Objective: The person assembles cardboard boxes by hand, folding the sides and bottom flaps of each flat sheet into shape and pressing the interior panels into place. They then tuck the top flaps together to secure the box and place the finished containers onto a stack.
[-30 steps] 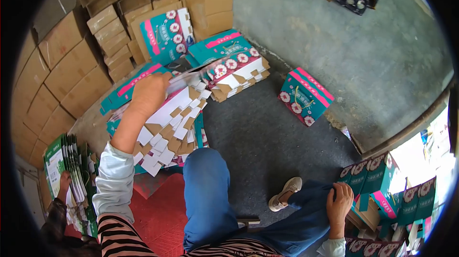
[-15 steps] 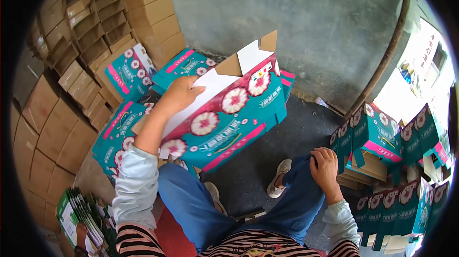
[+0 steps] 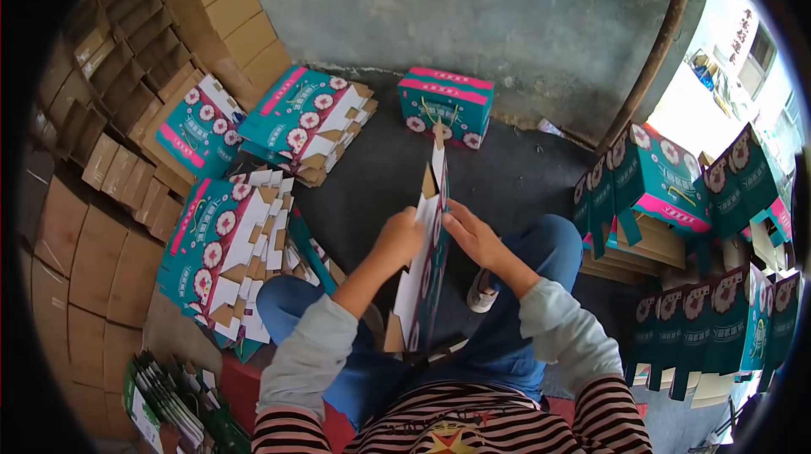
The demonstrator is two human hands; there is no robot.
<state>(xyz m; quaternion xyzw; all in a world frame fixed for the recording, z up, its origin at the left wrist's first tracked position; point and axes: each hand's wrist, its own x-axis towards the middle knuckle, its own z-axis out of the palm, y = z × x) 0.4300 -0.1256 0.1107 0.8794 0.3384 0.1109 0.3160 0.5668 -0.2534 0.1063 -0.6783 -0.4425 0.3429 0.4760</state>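
A folded-flat teal cardboard gift box (image 3: 429, 260) stands nearly edge-on between my knees, its white and brown flaps turned up toward me. My left hand (image 3: 397, 239) grips it on the white inner side, slightly blurred. Against the printed teal side lies my right hand (image 3: 475, 234), thumb near the top edge and fingers along the panel, so the box is held between both hands. Just beyond its far end, a made-up teal box with a pink band (image 3: 445, 108) and cord handle sits on the floor near the wall.
Stacks of flat teal boxes (image 3: 207, 243) lie to the left, with another stack (image 3: 304, 120) behind. Brown cartons (image 3: 93, 260) line the left side. Opened teal boxes (image 3: 659, 175) stand in rows at the right. A wooden pole (image 3: 655, 57) leans by the bright doorway.
The box has swung from broadside to edge-on and come closer to my body. My right hand has left my knee and taken hold of it. The made-up box behind is now uncovered.
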